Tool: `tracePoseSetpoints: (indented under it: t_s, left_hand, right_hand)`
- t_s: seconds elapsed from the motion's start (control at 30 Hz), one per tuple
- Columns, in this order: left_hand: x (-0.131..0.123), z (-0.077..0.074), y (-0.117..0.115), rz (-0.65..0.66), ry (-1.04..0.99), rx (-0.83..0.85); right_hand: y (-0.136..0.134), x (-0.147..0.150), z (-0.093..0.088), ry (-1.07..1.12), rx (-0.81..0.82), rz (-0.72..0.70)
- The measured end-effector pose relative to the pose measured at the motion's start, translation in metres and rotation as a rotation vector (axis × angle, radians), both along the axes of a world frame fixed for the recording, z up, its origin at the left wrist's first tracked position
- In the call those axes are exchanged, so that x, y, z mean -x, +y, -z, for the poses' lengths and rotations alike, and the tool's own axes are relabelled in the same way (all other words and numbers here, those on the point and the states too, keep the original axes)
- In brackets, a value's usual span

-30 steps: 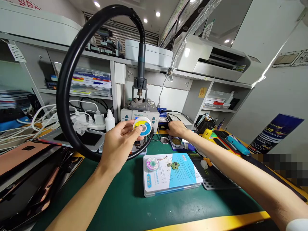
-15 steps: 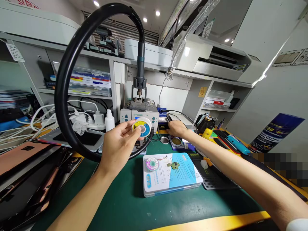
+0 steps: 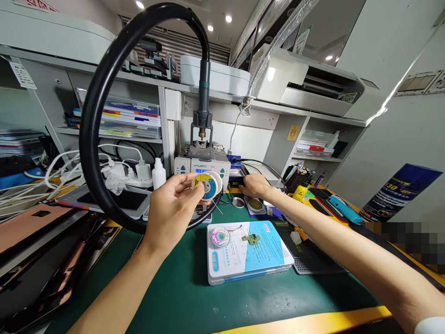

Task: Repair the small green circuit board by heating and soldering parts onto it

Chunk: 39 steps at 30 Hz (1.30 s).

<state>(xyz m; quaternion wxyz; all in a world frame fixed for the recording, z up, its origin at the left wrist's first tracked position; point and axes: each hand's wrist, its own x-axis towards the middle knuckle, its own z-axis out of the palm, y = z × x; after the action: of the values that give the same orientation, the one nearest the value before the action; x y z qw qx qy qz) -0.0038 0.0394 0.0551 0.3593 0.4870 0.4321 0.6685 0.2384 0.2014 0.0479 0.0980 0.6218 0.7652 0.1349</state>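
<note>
My left hand [image 3: 172, 204] pinches a solder wire spool [image 3: 206, 186] with a yellow and blue label, and a short end of wire sticks out below it. Behind the spool is the grey soldering station [image 3: 189, 165], its blue display partly covered. My right hand [image 3: 256, 185] reaches to a small black unit with a lit display [image 3: 235, 183]. Its fingers are curled against that unit, and what they grip is hidden. On the mat, a blue and white case [image 3: 250, 266] carries a second spool [image 3: 220, 237] with a pink label and a small green circuit board [image 3: 251, 238].
A thick black hose [image 3: 85, 116] loops at the left to a hot-air handpiece [image 3: 202, 102]. A white bottle [image 3: 159, 174] stands near the station. Round tins [image 3: 255, 204] lie under my right arm. Phone parts [image 3: 38, 269] are stacked left; a spray can [image 3: 399, 192] is at right.
The spool in my left hand has turned slightly, so its edge and wire end show more. The digits on the small black unit look different. My right hand has barely moved.
</note>
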Motion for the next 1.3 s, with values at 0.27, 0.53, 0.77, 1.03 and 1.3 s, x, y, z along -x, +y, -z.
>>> tracePoseSetpoints:
  t_s: [0.27,0.53,0.77,1.03,1.3]
  left_hand:
    - [0.0009,-0.0005,0.0006,0.012,-0.021,0.016]
    - [0.0015,0.0003,0.0030,0.009,-0.033,0.035]
    - [0.0059,0.0039,0.0051,-0.025,-0.001,0.039]
    - [0.0070,0.0045,0.0048,-0.032,0.013,0.042]
    - [0.0071,0.0058,0.0081,-0.023,0.004,0.043]
  right_hand:
    - [0.0000,0.0002,0.0012,0.003,-0.004,0.004]
    - [0.0007,-0.0001,0.0018,0.002,-0.001,0.001]
    - [0.0025,-0.0005,0.0026,-0.002,-0.006,-0.003]
    - [0.0054,-0.0027,0.0025,0.000,0.000,-0.008]
    - [0.0083,-0.0040,0.0034,-0.012,0.001,-0.014]
